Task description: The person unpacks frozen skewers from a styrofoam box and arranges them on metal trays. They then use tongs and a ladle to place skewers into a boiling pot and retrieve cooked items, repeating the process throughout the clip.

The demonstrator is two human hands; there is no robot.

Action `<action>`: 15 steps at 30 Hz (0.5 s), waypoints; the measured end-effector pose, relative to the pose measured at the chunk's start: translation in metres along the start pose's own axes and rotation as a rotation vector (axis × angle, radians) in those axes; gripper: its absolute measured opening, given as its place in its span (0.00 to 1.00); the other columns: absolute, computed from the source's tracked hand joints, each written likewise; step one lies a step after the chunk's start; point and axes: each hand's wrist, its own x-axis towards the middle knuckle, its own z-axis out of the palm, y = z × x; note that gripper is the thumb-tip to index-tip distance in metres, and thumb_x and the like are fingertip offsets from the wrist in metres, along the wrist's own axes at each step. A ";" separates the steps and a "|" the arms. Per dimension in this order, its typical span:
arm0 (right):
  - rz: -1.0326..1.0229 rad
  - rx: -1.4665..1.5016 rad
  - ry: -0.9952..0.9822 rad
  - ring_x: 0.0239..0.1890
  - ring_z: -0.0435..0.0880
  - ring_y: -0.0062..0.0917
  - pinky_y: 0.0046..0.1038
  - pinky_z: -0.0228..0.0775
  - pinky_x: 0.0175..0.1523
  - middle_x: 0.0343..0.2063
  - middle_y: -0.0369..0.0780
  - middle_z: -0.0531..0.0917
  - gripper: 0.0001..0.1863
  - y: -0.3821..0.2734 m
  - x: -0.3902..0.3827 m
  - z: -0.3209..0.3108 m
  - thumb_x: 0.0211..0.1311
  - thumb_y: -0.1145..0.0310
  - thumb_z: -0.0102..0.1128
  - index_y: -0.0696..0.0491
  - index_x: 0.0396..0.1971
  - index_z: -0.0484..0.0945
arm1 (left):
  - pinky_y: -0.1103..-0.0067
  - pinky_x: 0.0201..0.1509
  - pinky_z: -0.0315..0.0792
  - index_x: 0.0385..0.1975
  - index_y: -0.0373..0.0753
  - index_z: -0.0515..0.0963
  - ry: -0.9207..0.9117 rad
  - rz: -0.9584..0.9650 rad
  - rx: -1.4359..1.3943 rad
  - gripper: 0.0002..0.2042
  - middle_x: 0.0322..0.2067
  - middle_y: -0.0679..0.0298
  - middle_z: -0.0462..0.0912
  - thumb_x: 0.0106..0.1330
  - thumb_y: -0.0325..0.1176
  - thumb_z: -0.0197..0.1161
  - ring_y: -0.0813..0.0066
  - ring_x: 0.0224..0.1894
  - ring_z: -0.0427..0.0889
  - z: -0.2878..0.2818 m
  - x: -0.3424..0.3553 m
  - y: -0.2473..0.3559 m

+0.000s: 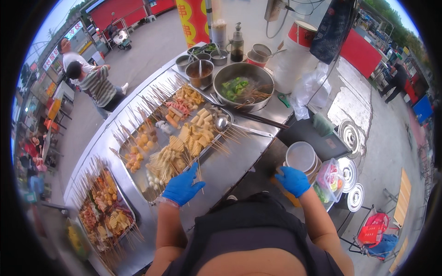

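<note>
My left hand [181,187], in a blue glove, hovers at the near edge of a big metal tray [146,195], its index finger and thumb apart. Beside its fingertips are skewers of folded tofu sheets [165,163], and small white eggs [154,181] lie to its left. Whether it touches the sticks I cannot tell. My right hand [293,181], gloved too, is held out with fingers loosely extended next to a white round tub [300,157]; nothing shows in it. A ladle [244,127] rests across the tray's right corner. Beyond stands a wide pot [244,87] with greens and skewers in broth.
A second skewer tray [131,211] sits at the left. Sauce pots [200,73] and a pump bottle [236,43] stand at the back. Long chopsticks [262,118] lie by the pot. Steel lids [349,135] are at the right. Two people [94,85] walk past on the left.
</note>
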 end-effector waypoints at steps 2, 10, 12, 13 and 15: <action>-0.027 0.068 0.154 0.34 0.78 0.42 0.38 0.70 0.38 0.29 0.47 0.79 0.15 -0.001 0.035 -0.015 0.54 0.57 0.52 0.53 0.32 0.75 | 0.74 0.42 0.73 0.60 0.39 0.56 0.034 -0.013 -0.119 0.33 0.38 0.54 0.77 0.56 0.44 0.61 0.63 0.37 0.79 -0.001 -0.001 -0.003; -0.122 0.155 0.428 0.35 0.78 0.39 0.34 0.70 0.41 0.29 0.45 0.80 0.18 0.028 0.249 -0.054 0.52 0.58 0.56 0.56 0.39 0.75 | 0.74 0.43 0.72 0.60 0.41 0.58 0.209 -0.441 -0.170 0.32 0.38 0.54 0.78 0.56 0.41 0.62 0.65 0.38 0.80 0.016 -0.035 -0.007; -0.184 0.067 0.445 0.36 0.78 0.41 0.36 0.69 0.42 0.30 0.47 0.80 0.20 0.039 0.301 -0.047 0.52 0.55 0.55 0.56 0.38 0.75 | 0.74 0.42 0.72 0.59 0.41 0.59 0.252 -0.533 -0.212 0.32 0.37 0.54 0.78 0.55 0.39 0.63 0.66 0.37 0.80 0.029 -0.049 -0.001; -0.177 0.020 0.403 0.36 0.78 0.41 0.37 0.70 0.43 0.30 0.48 0.80 0.21 0.045 0.321 -0.042 0.52 0.54 0.55 0.56 0.37 0.75 | 0.73 0.42 0.72 0.59 0.40 0.59 0.274 -0.541 -0.165 0.32 0.37 0.53 0.79 0.54 0.40 0.63 0.64 0.37 0.80 0.038 -0.053 0.000; -0.170 -0.078 0.313 0.35 0.79 0.42 0.38 0.70 0.43 0.31 0.49 0.80 0.21 0.041 0.351 -0.038 0.51 0.53 0.55 0.56 0.36 0.76 | 0.73 0.43 0.72 0.59 0.39 0.59 0.288 -0.613 -0.213 0.32 0.38 0.53 0.79 0.55 0.40 0.63 0.63 0.38 0.80 0.050 -0.055 0.015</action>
